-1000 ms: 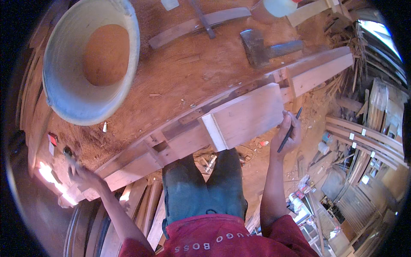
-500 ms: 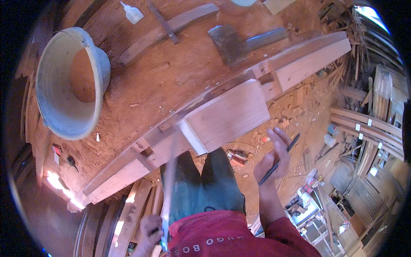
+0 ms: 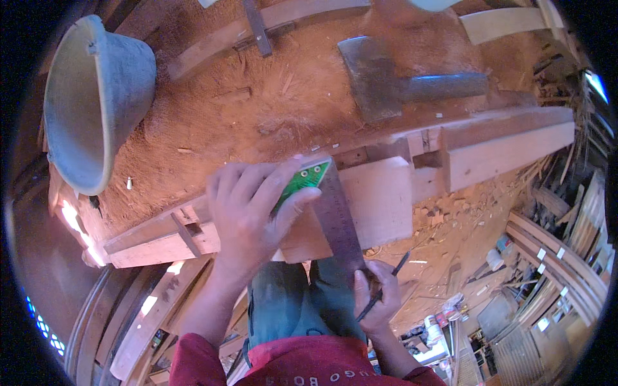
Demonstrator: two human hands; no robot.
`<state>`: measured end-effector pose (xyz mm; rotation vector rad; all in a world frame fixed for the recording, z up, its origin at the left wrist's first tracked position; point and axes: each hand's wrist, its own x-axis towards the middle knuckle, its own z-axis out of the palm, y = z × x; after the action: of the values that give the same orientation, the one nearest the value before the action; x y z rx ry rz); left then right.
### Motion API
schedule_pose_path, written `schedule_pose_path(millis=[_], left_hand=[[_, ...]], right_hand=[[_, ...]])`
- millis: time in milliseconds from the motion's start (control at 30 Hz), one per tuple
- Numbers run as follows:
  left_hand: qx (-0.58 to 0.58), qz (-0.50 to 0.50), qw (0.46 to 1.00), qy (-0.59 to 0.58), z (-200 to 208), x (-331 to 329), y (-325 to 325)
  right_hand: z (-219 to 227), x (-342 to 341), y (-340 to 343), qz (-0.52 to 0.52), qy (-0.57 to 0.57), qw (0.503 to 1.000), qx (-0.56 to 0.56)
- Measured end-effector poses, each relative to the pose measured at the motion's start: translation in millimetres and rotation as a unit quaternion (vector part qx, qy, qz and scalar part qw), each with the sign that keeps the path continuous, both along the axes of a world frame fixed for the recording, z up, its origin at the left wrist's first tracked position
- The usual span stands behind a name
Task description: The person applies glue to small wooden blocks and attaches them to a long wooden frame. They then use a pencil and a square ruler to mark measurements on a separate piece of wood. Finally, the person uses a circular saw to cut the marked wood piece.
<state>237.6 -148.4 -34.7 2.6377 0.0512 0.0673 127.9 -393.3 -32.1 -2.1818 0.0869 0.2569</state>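
A try square with a green handle point(image 3: 313, 174) lies across a short pale board point(image 3: 384, 201), its dark metal blade point(image 3: 339, 220) running toward my body. My left hand point(image 3: 244, 204) is closed on the green handle, fingers over the board's far side. Near the blade's free end, my right hand point(image 3: 380, 297) grips a thin black pencil point(image 3: 368, 307). Its thumb and fingers come up to the blade tip; whether they press on it I cannot tell. Beneath the short board runs a long timber point(image 3: 508, 153) with notches cut in it.
A grey bucket point(image 3: 132, 74) rests on its side at the far left. Beyond the timber, a tool with a broad dark head point(image 3: 372, 80) and thick handle lies on the sawdust-covered surface. Curved wood pieces point(image 3: 212, 45) lie farther back. Stacked boards point(image 3: 560, 251) stand at right.
My left hand has brought the square up from low at the left onto the short board. My right hand, with the pencil, has moved down and left to the blade's end. The view has shifted.
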Motion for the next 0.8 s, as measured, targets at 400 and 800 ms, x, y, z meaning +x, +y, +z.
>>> schedule_pose_path(millis=[400, 800], left_hand=[[0.009, 0.04, 0.999, -0.012, -37.3, -3.0, -28.0], [-0.001, -0.001, 1.0, 0.003, -38.4, -0.3, -23.5]], right_hand=[[-13.4, 70.1, -35.9, 0.112, -0.128, 0.984, 0.045], [-23.5, 119.3, 11.5, 0.063, -0.109, 0.957, 0.261]])
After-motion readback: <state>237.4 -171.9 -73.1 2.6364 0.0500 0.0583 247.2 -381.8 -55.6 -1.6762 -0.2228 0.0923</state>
